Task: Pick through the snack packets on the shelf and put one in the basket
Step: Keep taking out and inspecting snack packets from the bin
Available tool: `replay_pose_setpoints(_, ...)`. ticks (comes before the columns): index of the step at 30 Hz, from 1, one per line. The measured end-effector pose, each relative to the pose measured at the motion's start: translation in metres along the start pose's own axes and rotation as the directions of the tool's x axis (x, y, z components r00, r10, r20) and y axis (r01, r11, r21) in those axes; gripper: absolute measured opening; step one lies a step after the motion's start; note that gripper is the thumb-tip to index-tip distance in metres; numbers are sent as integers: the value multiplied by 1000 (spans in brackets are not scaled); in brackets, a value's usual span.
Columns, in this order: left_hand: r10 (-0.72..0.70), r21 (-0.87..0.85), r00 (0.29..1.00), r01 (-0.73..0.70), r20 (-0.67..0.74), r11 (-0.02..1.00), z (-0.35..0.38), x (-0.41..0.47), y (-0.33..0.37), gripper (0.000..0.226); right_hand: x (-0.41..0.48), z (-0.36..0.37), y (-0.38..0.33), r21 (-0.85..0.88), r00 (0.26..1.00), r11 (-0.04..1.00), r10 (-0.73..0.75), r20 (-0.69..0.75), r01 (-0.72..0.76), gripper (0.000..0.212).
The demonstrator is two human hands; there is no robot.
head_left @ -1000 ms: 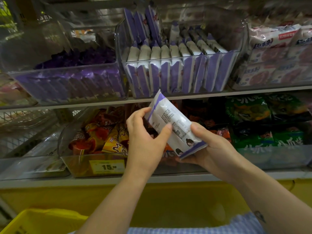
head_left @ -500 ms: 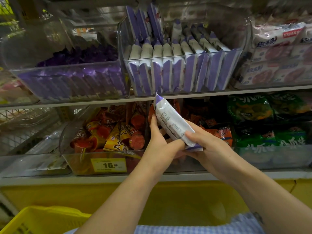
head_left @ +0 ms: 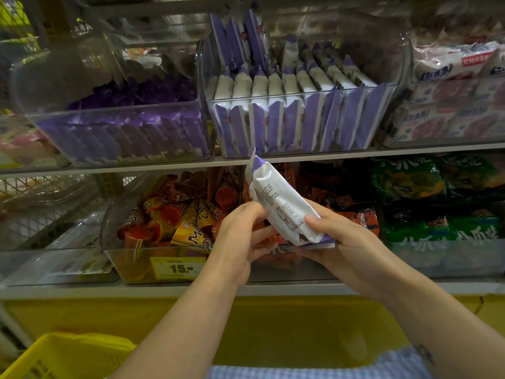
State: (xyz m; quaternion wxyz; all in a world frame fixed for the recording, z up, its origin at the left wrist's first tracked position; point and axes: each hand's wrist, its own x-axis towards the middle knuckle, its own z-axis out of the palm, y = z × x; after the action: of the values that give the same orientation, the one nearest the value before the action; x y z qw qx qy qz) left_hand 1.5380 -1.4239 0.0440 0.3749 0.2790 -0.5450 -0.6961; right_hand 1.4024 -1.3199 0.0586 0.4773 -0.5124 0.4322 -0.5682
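The slick packet [head_left: 278, 203], held by the left hand [head_left: 240, 239] and right hand [head_left: 344, 242], could have been dropped beside the basket [head_left: 68, 356] below them.

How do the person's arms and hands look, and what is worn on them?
The left forearm and right forearm are bare, without sleeves. No gloves, watch or rings show on the left hand or right hand. A small dark mark, perhaps a tattoo, sits on the right forearm. Blue-and-white checked cloth shows at the bottom edge.
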Motion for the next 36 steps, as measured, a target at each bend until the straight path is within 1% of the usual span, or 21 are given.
replay_pose_setpoints(2,5,2,1000,-5,-16,1000,-4,1,1,24,0,-1,1,6,999,1000,6,31,-6,46)
replay_pose_setpoints(6,7,18,1000,-6,-28,1000,-7,0,3,29,1,-2,2,53,998,998,25,59,-28,44)
replay_pose_setpoints(11,39,121,998,-33,-47,992,-1,-9,8,30,-1,-2,5,132,999,991,35,22,-37,39)
replay_pose_setpoints(13,119,210,993,-118,10,971,1,-15,13,33,-3,-1,1,202,999,979,6,35,-13,38)
replay_pose_setpoints(14,160,246,984,-173,73,954,2,-18,15,38,-5,0,-2,244,998,970,-23,55,9,39)
replay_pose_setpoints(16,217,300,942,-290,255,909,4,-27,21,60,-10,1,-10,272,994,961,-78,75,54,43)
replay_pose_setpoints(17,237,316,913,-344,331,884,5,-31,23,72,-12,2,-15,242,993,967,-98,64,80,43)
replay_pose_setpoints(18,262,315,892,-385,369,867,6,-35,25,82,-13,2,-19,200,993,974,-117,37,107,43)
replay_pose_setpoints(20,311,282,887,-413,342,866,6,-41,31,93,-15,2,-28,140,986,977,-158,-51,163,44)
replay_pose_setpoints(22,357,277,883,-441,304,854,7,-47,39,92,-19,0,-39,54,959,968,-234,-158,246,55)
replay_pose_setpoints(24,412,332,861,-498,298,801,11,-51,49,82,-24,0,-50,-153,928,941,-326,-182,301,57)
replay_pose_setpoints(26,486,394,828,-560,280,728,15,-56,63,73,-29,4,-63,-408,913,863,-383,-142,298,55)
replay_pose_setpoints(27,527,418,808,-588,264,692,18,-57,72,70,-29,7,-70,-526,910,803,-397,-120,281,59)
replay_pose_setpoints(29,620,496,751,-637,227,590,24,-57,90,62,-24,10,-84,-732,908,644,-410,-85,222,79)
replay_pose_setpoints(30,664,549,717,-650,212,526,27,-56,100,59,-18,12,-91,-824,903,532,-424,-61,194,90)
replay_pose_setpoints(31,699,594,686,-653,201,470,29,-54,110,58,-12,14,-100,-885,895,428,-446,-31,182,94)
replay_pose_setpoints(32,724,632,661,-650,198,421,32,-51,120,57,-5,16,-109,-910,879,364,-477,2,199,92)
replay_pose_setpoints(33,744,667,637,-646,203,371,34,-47,130,56,2,16,-119,-907,858,342,-512,39,245,86)
replay_pose_setpoints(34,761,700,614,-637,210,321,35,-42,140,55,11,15,-128,-890,835,344,-545,70,299,77)
replay_pose_setpoints(35,777,732,591,-626,218,271,37,-36,150,54,20,12,-137,-881,822,345,-563,81,323,69)
replay_pose_setpoints(36,792,760,566,-612,229,218,38,-29,160,53,30,9,-145,-888,828,340,-556,76,310,65)
